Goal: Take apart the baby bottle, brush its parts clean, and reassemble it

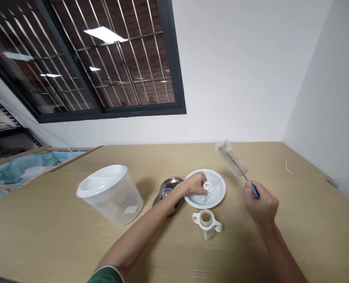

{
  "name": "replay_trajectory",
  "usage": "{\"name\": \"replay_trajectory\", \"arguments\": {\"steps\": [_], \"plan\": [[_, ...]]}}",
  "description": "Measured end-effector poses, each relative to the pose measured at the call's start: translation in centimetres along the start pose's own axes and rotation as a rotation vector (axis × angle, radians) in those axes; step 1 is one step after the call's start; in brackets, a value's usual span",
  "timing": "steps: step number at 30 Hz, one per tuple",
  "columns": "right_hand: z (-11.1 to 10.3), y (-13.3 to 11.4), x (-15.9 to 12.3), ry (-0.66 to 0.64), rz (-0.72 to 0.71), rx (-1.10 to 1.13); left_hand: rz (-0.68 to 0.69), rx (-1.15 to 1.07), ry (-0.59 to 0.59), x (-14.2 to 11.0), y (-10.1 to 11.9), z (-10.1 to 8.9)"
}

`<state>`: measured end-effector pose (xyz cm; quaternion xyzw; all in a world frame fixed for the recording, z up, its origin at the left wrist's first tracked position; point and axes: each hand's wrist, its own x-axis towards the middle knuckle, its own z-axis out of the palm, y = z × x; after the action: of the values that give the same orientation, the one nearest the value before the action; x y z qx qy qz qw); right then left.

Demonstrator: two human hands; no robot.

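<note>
Left hand (194, 184) low over a white plate (218, 188), fingers (200, 182) curled down at a small white ring (207, 185) lying on the plate; closure on it hard to confirm, contact side hidden behind the knuckles. Ring likely light, stiff plastic, slippery if wet, best pinched at its rim. Thin clear piece (207, 195) just beside it, shape unclear. Right hand (261, 206) raised right of the plate, fingers closed around the blue handle of a bottle brush (232, 160), bristles aimed far and left; likely light and springy, best held by that handle. White two-handled cup (206, 225) on the surface (168, 251), near the plate. Steel bowl (170, 182) left of the plate, partly behind the left forearm (150, 210), small clear cup (167, 192) inside. Lidded clear tub (111, 194) farther left
</note>
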<state>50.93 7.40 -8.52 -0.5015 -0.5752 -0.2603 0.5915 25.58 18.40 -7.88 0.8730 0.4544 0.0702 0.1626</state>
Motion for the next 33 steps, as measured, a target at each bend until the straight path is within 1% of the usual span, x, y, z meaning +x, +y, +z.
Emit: {"name": "replay_trajectory", "arguments": {"steps": [2,6,9,12,15,17,21,23,27,30,33], "plan": [[0.2,0.1,-0.2,0.004,0.003,0.005,-0.032,0.027,0.007,-0.3,-0.1,-0.1],[0.1,0.0,-0.2,-0.029,-0.007,0.015,-0.083,0.05,-0.039,-0.5,-0.5,-0.3],[0.2,0.0,-0.2,-0.046,-0.007,0.007,-0.108,0.037,-0.029,-0.3,-1.1,-0.4],[0.3,0.2,-0.2,-0.057,0.001,0.007,-0.066,-0.011,-0.032,0.0,-1.4,-0.4],[0.3,0.3,-0.2,-0.076,-0.007,0.01,0.009,-0.055,-0.069,-0.1,-1.1,-0.2],[0.2,0.4,-0.2,-0.082,-0.01,0.008,0.038,-0.069,-0.073,-0.3,-0.8,-0.1],[0.2,0.4,-0.2,-0.08,-0.006,0.013,0.07,-0.091,0.0,-0.7,-0.2,-0.1],[0.2,0.4,-0.2,-0.084,-0.006,0.016,0.111,-0.096,0.008,-0.9,0.1,-0.2],[0.2,0.4,-0.3,-0.104,-0.002,0.003,0.192,-0.047,-0.068,-0.9,0.6,0.2],[0.1,0.3,-0.3,-0.122,0.003,0.003,0.195,0.017,-0.103,-0.7,1.0,1.0],[-0.1,0.4,-0.4,-0.114,-0.005,-0.011,0.159,0.072,-0.08,-0.6,1.3,1.7]]}}
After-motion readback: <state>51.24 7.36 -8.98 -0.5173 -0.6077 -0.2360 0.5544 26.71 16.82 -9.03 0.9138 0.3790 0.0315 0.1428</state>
